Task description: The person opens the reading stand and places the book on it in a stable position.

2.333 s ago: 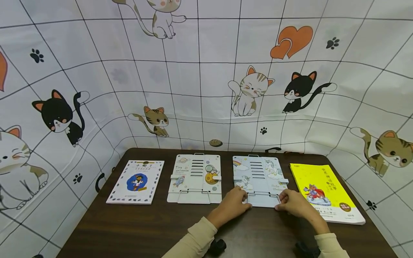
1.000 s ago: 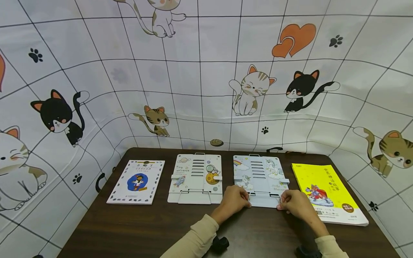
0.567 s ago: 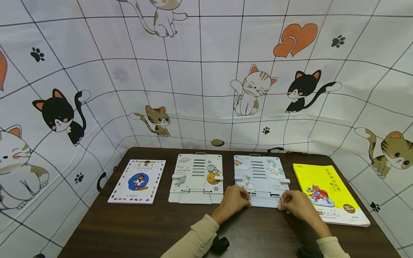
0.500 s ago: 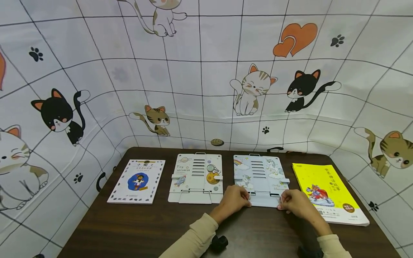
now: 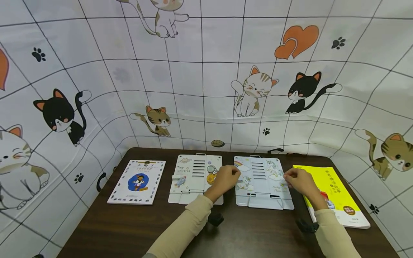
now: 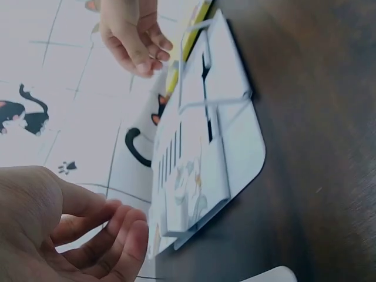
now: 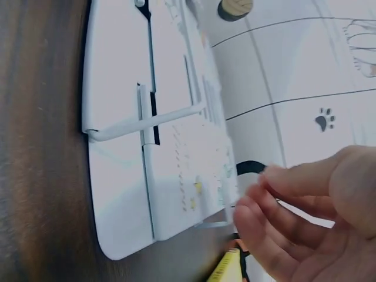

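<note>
A white book stand with rainbow and unicorn prints (image 5: 258, 179) lies on the brown table (image 5: 180, 229), a wire bracket (image 6: 217, 103) along its front part. My left hand (image 5: 227, 177) is raised at the stand's left edge, between it and a second stand. Its fingers are loosely bent and hold nothing in the left wrist view. Beyond the stand's right edge is my right hand (image 5: 300, 181). In the right wrist view its fingers (image 7: 273, 202) bend near the thumb, with nothing visible between them and apart from the plate.
The second stand, marked "Tiny universe" (image 5: 185, 179), lies to the left, partly behind my left hand. A white book with a blue circle (image 5: 137, 181) is at the far left. A thick yellow book (image 5: 335, 186) lies right, under my right forearm. A patterned cloth (image 5: 206, 79) hangs behind.
Both hands have let go of the unicorn stand's front wire bracket and risen away from the front edge, towards the stand's two sides. The stands and books lie as before.
</note>
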Available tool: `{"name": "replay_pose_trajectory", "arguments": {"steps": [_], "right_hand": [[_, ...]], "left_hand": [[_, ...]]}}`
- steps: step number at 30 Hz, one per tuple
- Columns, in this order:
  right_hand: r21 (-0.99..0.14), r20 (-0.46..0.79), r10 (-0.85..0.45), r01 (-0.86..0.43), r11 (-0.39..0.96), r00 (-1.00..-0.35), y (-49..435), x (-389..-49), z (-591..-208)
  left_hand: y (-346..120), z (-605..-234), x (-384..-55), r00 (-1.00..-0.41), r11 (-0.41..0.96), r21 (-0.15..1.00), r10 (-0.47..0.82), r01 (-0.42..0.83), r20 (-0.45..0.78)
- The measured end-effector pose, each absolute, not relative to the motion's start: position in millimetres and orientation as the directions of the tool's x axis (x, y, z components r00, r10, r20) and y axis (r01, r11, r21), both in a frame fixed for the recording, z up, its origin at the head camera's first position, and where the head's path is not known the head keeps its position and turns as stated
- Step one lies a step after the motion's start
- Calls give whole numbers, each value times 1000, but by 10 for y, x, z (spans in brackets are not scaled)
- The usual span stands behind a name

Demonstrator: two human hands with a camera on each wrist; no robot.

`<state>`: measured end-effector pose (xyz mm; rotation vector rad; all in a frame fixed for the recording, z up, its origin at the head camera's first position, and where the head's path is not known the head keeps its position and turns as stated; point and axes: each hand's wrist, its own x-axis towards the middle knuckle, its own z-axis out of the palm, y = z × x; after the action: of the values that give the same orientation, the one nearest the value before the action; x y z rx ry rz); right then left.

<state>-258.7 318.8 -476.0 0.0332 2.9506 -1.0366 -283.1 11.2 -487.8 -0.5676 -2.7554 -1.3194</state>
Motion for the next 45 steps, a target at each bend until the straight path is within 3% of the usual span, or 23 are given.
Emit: {"name": "replay_pose_trajectory", "arguments": {"steps": [7,13,18,27,34,45], "right_hand": [[-586,-25,95,92,805,-995,3187,-2812,-4898],[-581,-78,106,132,803,-991,3209,-2904,-5017],[-600,-95,121,154,785,-988,3216,-2927,-5105],[-628,-80,157,172,759,-984,3228,-2965,-5152],[-656,-66,187,184,732,-980,3203,-2917,-5097],[-684,-6,240,179,707,-971,3143,-2792,-4908]], "left_hand": [[161,-4874,-3009,-964,607,753,223,253,143],[223,-5064,-3191,-972,667,717,224,203,67],[246,-5075,-3177,-973,612,779,230,138,-9],[280,-5673,-3604,-981,562,823,191,80,-35],[212,-4988,-3095,-990,563,822,142,83,3],[191,-4937,-3122,-995,468,878,72,100,74]]}}
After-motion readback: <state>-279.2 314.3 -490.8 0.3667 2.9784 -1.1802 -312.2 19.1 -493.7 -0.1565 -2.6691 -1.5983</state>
